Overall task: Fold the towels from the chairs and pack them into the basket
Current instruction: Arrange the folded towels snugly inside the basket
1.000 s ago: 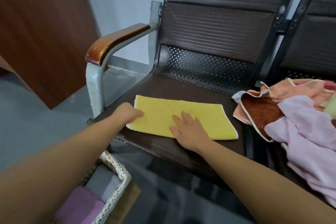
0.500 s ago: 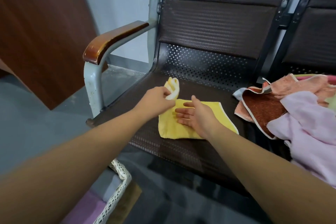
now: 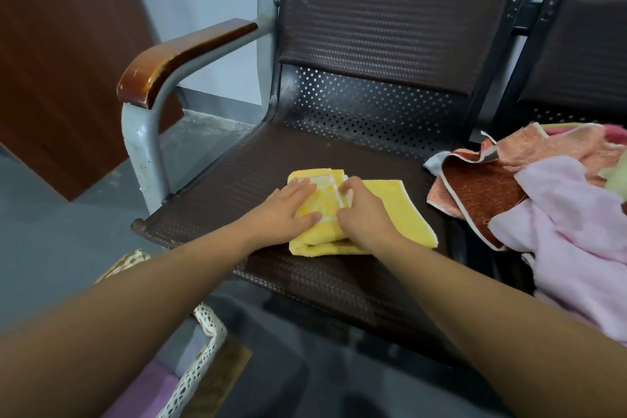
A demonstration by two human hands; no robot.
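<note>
Basket (image 3: pixel 211 327) holding purple towel (image 3: pixel 146 390), yellow towel (image 3: pixel 400 210) now folded over, left hand (image 3: pixel 288 210) flat on it, right hand (image 3: pixel 364 217) grip unclear

text check | head view | I read no text, label, brand, number or sign | the yellow towel (image 3: pixel 400 210), the chair (image 3: pixel 339 153) and the basket (image 3: pixel 207 343) showed me no writing I could make out
</note>
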